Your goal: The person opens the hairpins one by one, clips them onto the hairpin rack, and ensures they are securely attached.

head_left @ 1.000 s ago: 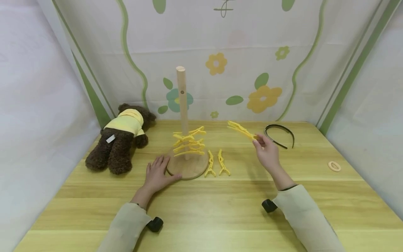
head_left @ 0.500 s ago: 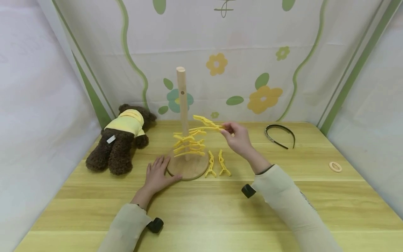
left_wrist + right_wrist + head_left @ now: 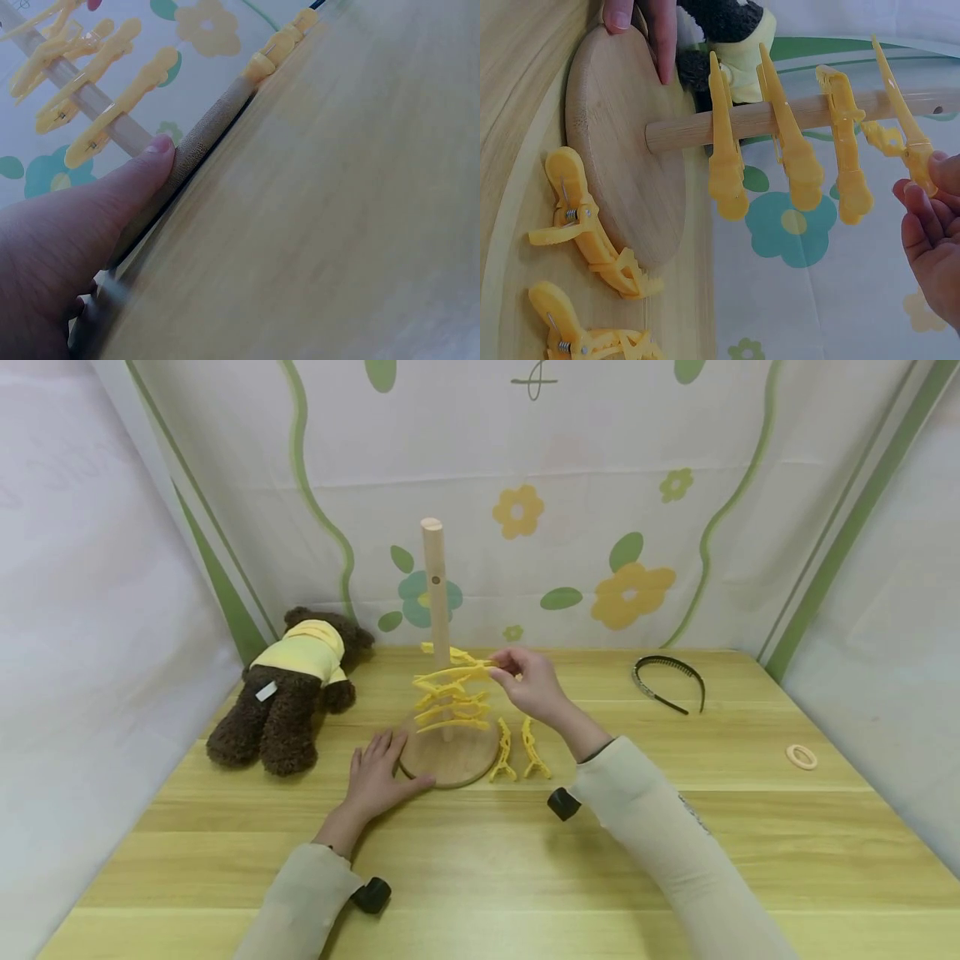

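Note:
A wooden stand has a round base (image 3: 453,764) and an upright post (image 3: 435,547). My left hand (image 3: 375,781) lies at the base's left front, fingers spread along its edge and thumb touching the rim. My right hand (image 3: 531,685) pinches the tail end of a yellow alligator hair clip (image 3: 901,105) beside the post. This clip's two arms are spread wide, one passing in front of the post and one behind. Lower down, three similar clips (image 3: 799,169) grip the post in a column. Two more clips, a left one (image 3: 503,750) and a right one (image 3: 534,752), lie right of the base.
A brown teddy bear (image 3: 300,652) in a yellow shirt lies face down at the left. At the back right rests a black headband (image 3: 667,662), with a small beige ring (image 3: 801,757) farther right. A floral cloth (image 3: 562,435) hangs behind the table.
My right hand has carried the yellow hair clip leftward from beside the headband to the post. The clip's arms have opened and now straddle the post. My left hand stays on the base.

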